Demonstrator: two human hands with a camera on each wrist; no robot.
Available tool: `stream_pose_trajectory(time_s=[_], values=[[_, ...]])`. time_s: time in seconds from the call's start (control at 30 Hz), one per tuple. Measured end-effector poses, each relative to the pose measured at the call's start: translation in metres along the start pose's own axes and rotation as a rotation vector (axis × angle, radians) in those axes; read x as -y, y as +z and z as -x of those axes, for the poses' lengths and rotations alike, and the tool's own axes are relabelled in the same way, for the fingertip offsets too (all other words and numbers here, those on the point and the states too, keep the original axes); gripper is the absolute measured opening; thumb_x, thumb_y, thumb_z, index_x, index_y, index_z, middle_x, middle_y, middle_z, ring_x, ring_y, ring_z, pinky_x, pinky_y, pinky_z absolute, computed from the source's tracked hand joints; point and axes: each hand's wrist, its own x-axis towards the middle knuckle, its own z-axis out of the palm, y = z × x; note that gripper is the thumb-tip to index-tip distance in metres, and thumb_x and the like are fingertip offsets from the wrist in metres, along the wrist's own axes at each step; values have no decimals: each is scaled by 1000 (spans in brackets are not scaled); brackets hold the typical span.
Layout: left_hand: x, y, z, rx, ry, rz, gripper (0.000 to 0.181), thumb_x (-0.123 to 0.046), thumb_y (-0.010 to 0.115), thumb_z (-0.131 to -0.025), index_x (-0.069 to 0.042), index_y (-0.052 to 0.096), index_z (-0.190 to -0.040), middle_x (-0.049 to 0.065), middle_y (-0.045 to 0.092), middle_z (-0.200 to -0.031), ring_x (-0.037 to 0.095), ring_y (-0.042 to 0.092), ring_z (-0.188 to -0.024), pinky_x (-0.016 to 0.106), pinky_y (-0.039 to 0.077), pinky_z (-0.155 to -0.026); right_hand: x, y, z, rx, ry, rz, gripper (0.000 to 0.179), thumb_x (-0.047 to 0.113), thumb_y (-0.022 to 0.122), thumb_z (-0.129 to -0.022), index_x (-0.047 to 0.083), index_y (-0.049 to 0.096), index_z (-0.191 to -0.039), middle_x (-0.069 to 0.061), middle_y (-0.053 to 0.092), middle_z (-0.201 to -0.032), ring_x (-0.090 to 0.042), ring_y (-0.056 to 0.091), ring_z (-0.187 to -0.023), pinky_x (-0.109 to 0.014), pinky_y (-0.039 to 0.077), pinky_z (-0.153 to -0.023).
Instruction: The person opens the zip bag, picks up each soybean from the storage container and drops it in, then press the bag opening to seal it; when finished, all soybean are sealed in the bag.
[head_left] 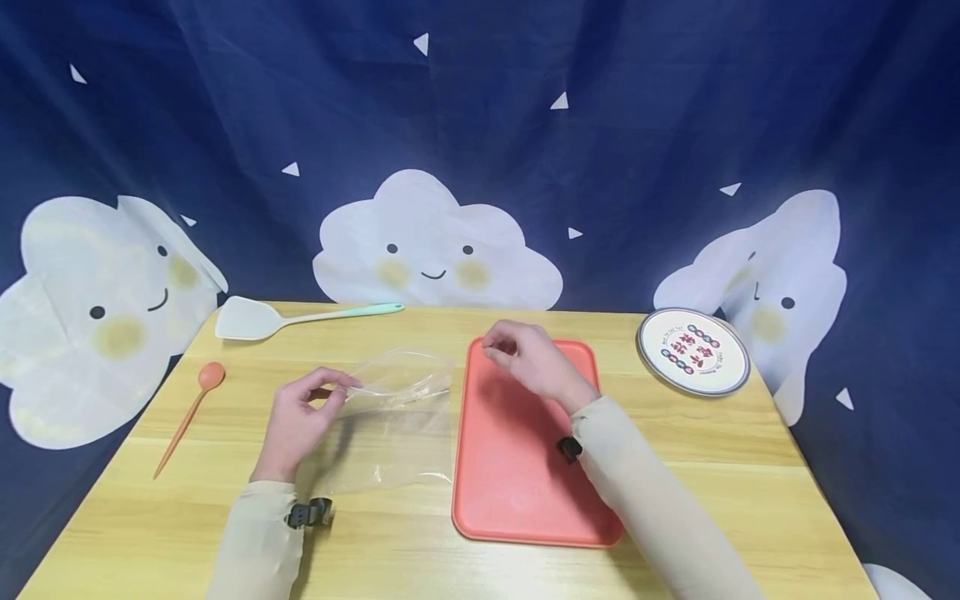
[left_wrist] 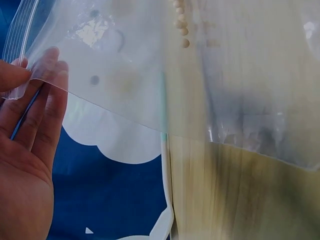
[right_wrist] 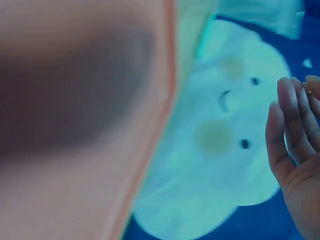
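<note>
My left hand (head_left: 296, 421) pinches the top edge of a clear zip bag (head_left: 397, 437) between thumb and fingers, holding it partly raised above the table. In the left wrist view the zip strip lies under the thumb of that hand (left_wrist: 37, 110). Several small round tan beads (left_wrist: 181, 24) show in a row at or behind the bag's film; which of these I cannot tell. My right hand (head_left: 534, 360) is over the far part of a red tray (head_left: 517, 492). Its thumb and fingertips pinch a tiny tan bead (right_wrist: 306, 88), barely visible in the right wrist view.
A white spatula with a mint handle (head_left: 251, 319) lies along the table's far left edge. Nearer on the left is an orange spoon (head_left: 211, 377). A round white plate with red print (head_left: 693, 352) sits at the far right. Behind hangs a blue cloud-patterned curtain (head_left: 487, 100).
</note>
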Motion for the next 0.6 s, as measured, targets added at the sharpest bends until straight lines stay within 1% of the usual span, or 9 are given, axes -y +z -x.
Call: stream_pose_trajectory(time_s=[0.1,0.17,0.27,0.4,0.5,0.6], values=[[-15,-2,-1,1,7,4,20,19,61,-81,2,71,-85,14,71,-86,5,62,-86,15,49,-74,17,-4,4,-52,-23,-35,5,13,67,-94,15,68,-98,6,64,-87,-12,58,-82,-36,51,-78],[-16,-2,0,1,4,10,20,18,61,-82,2,71,-85,14,71,-86,4,62,-87,15,49,-75,25,-5,6,-85,-40,-52,5,12,66,-94,14,67,-98,6,64,-88,-12,58,-82,-38,52,-78],[-18,-2,1,3,-9,7,20,19,61,-82,3,71,-86,14,71,-86,4,62,-86,15,49,-75,34,-4,7,-115,-81,-79,8,7,65,-93,10,67,-99,1,66,-92,-12,59,-84,-38,53,-79],[-18,-1,2,2,-9,2,19,20,62,-81,3,71,-85,14,71,-86,5,62,-85,15,49,-74,45,0,7,-123,-127,-86,11,2,65,-92,8,67,-100,-3,66,-94,-11,59,-84,-35,53,-77],[-18,-1,1,-2,-7,2,19,20,61,-81,3,71,-85,15,71,-86,5,62,-84,16,49,-74,53,8,5,-121,-161,-64,11,4,65,-92,9,68,-101,0,65,-94,-8,59,-84,-32,53,-76],[-18,0,1,-4,0,8,19,20,62,-81,3,71,-85,15,71,-85,5,62,-83,15,50,-74,61,18,3,-95,-200,-30,11,7,65,-93,11,68,-102,4,65,-95,-6,59,-85,-26,52,-76]])
